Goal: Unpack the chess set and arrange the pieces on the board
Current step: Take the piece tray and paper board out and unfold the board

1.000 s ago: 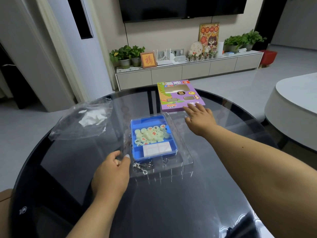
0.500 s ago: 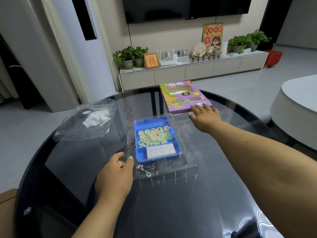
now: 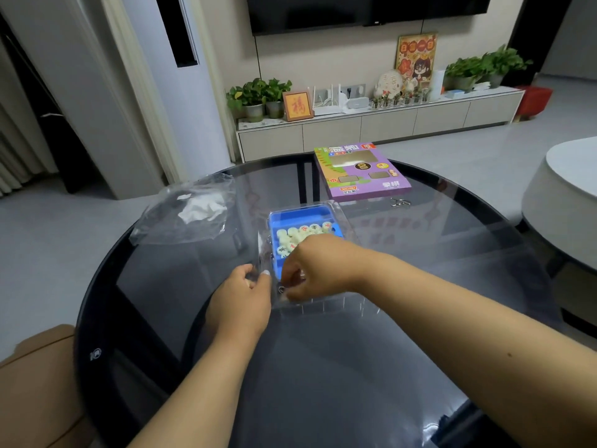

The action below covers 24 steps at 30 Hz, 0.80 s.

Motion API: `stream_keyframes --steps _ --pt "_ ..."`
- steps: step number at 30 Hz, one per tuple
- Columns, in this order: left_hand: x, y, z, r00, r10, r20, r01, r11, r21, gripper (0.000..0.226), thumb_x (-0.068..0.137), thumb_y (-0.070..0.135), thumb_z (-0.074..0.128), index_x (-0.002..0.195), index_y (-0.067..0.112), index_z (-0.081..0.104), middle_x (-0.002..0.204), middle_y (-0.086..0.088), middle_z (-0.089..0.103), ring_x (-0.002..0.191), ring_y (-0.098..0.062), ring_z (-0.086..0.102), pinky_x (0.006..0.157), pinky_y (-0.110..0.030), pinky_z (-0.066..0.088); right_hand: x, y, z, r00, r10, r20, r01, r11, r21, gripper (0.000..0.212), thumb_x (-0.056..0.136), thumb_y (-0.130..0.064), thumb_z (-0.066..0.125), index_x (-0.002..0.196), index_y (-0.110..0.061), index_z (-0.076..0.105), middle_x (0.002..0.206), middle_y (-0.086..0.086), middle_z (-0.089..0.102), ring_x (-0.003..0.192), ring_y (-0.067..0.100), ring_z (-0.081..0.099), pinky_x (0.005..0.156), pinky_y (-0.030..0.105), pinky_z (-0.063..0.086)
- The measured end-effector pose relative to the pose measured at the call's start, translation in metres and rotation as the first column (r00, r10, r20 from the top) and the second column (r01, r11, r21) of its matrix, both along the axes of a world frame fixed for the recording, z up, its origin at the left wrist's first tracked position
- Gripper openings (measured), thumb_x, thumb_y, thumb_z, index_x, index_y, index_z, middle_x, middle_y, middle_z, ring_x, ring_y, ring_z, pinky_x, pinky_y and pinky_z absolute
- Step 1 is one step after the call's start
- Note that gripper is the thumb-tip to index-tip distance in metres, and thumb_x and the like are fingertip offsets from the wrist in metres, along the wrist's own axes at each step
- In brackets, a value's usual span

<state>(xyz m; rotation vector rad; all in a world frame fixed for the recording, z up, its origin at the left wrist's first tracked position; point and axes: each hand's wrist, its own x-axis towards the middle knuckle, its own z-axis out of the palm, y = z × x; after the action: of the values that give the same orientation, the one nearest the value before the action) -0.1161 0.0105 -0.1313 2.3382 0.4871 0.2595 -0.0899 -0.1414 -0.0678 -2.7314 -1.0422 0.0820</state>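
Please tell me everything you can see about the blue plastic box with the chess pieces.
The blue plastic box is a shallow rectangular open tray, lying flat inside a clear plastic blister shell on the round dark glass table. Its far compartment holds a heap of pale round chess pieces with red or dark marks. The right hand covers its near part; the left hand grips the shell's left edge.

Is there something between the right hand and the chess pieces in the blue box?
Nothing visible covers the chess pieces in the blue box; its top looks open. The right hand is above the box's near part, fingers down at the clear plastic tray, whose left edge the left hand holds.
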Motion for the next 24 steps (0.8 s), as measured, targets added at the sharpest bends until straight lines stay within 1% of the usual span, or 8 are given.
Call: stream_keyframes --steps 5,9,11,14,17,20,22,24 --pt "0.001 0.001 -0.001 1.0 -0.003 0.004 0.003 1.0 -0.008 0.043 0.091 0.044 0.048 0.129 0.025 0.055 0.116 0.003 0.064 0.11 -0.025 0.057 0.083 -0.032 0.041 -0.014 0.011 -0.002 0.988 0.055 0.142 -0.023 0.976 -0.217 0.022 0.082 -0.046 0.059 0.088 -0.024 0.059 0.074 -0.006 0.056 0.068 0.017 0.05 0.051 0.025 0.03" --pt "0.001 0.0 -0.002 1.0 0.001 0.009 -0.001 1.0 -0.002 0.043 0.092 0.045 0.046 0.13 0.026 0.054 0.122 0.002 0.063 0.112 -0.025 0.056 0.084 -0.032 0.041 -0.009 0.005 -0.006 0.991 -0.009 -0.136 0.006 1.0 -0.023 0.022 0.083 -0.026 0.066 0.105 -0.024 0.067 0.087 -0.011 0.063 0.072 0.005 0.051 0.062 0.016 0.037" --pt "0.0 0.0 -0.001 1.0 -0.004 0.016 0.004 1.0 -0.002 0.043 0.092 0.044 0.046 0.13 0.025 0.055 0.121 0.002 0.063 0.112 -0.024 0.056 0.08 -0.031 0.039 -0.005 0.001 -0.005 0.972 -0.03 -0.232 0.049 0.996 0.077 0.018 0.084 -0.023 0.068 0.101 -0.023 0.07 0.077 -0.017 0.059 0.066 0.0 0.051 0.057 0.007 0.034" --pt "0.0 0.0 -0.001 1.0 -0.007 0.022 0.007 1.0 -0.002 0.042 0.093 0.043 0.047 0.129 0.024 0.055 0.12 0.002 0.064 0.112 -0.025 0.056 0.08 -0.03 0.039 0.0 -0.009 -0.003 0.922 -0.067 -0.381 0.158 0.964 0.212 0.008 0.081 -0.023 0.072 0.089 -0.019 0.072 0.072 -0.013 0.061 0.059 -0.001 0.053 0.061 0.012 0.044" --pt "0.001 0.001 -0.001 1.0 -0.008 0.021 0.008 1.0 0.006 0.042 0.093 0.043 0.046 0.129 0.024 0.055 0.119 0.002 0.064 0.11 -0.024 0.057 0.079 -0.031 0.04 0.004 -0.022 0.002 0.87 -0.104 -0.482 0.326 0.855 0.403 0.003 0.08 -0.022 0.074 0.079 -0.019 0.073 0.069 -0.008 0.065 0.06 0.003 0.055 0.061 0.021 0.05" --pt "0.002 0.001 -0.003 1.0 0.0 0.021 0.0 1.0 -0.01 0.041 0.093 0.043 0.047 0.128 0.024 0.056 0.116 0.003 0.064 0.107 -0.024 0.058 0.078 -0.03 0.039 0.025 -0.046 0.006 0.845 -0.275 -0.459 0.526 0.579 0.623 0.005 0.081 -0.019 0.073 0.079 -0.015 0.072 0.064 -0.007 0.064 0.055 0.001 0.053 0.051 0.014 0.045" --pt "0.002 0.001 -0.003 1.0 0.007 0.02 -0.006 1.0 -0.014 0.041 0.092 0.043 0.047 0.127 0.024 0.057 0.112 0.003 0.065 0.105 -0.024 0.058 0.075 -0.03 0.038 0.047 -0.069 0.0 0.767 -0.532 -0.358 0.623 0.483 0.616 0.009 0.084 -0.023 0.071 0.081 -0.015 0.069 0.065 -0.003 0.062 0.058 0.008 0.052 0.052 0.021 0.045" --pt "0.002 0.001 -0.003 1.0 0.006 0.017 -0.005 1.0 -0.014 0.04 0.092 0.043 0.047 0.126 0.024 0.057 0.104 0.005 0.065 0.1 -0.022 0.058 0.074 -0.03 0.038 0.066 -0.093 -0.013 0.64 -0.742 -0.197 0.719 0.489 0.495 0.013 0.086 -0.025 0.066 0.079 -0.014 0.067 0.068 0.002 0.06 0.065 0.019 0.052 0.055 0.024 0.04"
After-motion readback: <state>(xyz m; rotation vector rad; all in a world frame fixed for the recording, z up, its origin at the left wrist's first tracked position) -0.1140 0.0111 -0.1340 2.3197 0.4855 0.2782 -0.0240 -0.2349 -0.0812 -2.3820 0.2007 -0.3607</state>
